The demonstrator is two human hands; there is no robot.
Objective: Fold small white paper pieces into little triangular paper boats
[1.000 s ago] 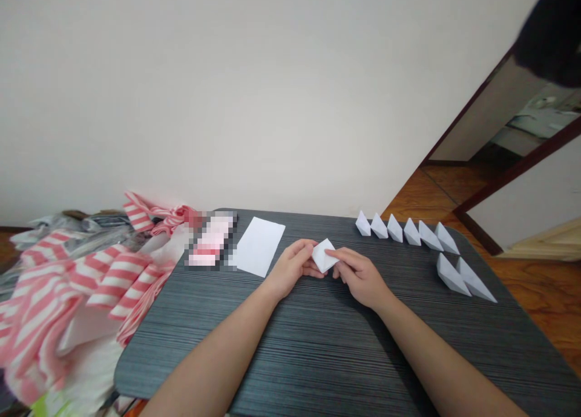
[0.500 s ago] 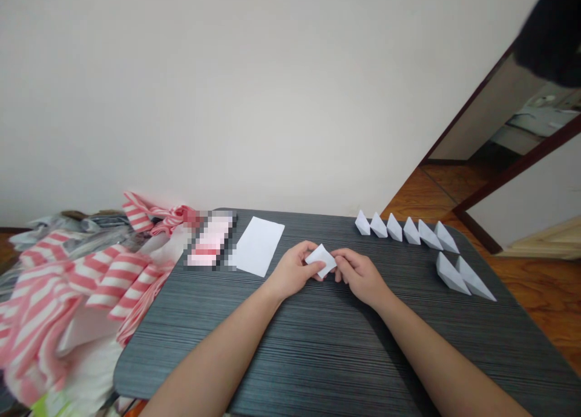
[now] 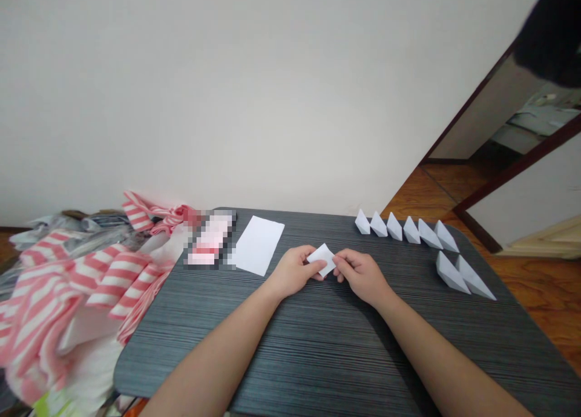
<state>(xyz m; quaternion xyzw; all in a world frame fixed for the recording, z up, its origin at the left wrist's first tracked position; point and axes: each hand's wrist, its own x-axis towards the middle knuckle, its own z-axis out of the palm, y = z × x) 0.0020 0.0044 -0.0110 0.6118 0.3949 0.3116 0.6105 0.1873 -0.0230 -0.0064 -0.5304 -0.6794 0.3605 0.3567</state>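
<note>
A small diamond of folded white paper (image 3: 322, 256) is held between my two hands above the table. My left hand (image 3: 297, 270) grips its left side, thumb lying on top and fingers beneath. At the right corner, my right hand (image 3: 361, 273) pinches the paper between thumb and fingertips. Folded paper boats (image 3: 411, 230) stand in a row at the back right of the table, several in number. Two more paper boats (image 3: 454, 275) sit side by side nearer to me on that side.
White paper sheets (image 3: 259, 246) lie on the dark table (image 3: 290, 356), left of my hands. Beside them is a pixelated pink-and-white object (image 3: 210, 238). Red-and-white striped cloth (image 3: 86, 278) is heaped off the table's left edge. A pale wall (image 3: 254, 96) rises behind.
The folded paper has shifted very slightly to the right. My right hand's fingertips have closed in on its right corner; the boats and sheets have stayed put.
</note>
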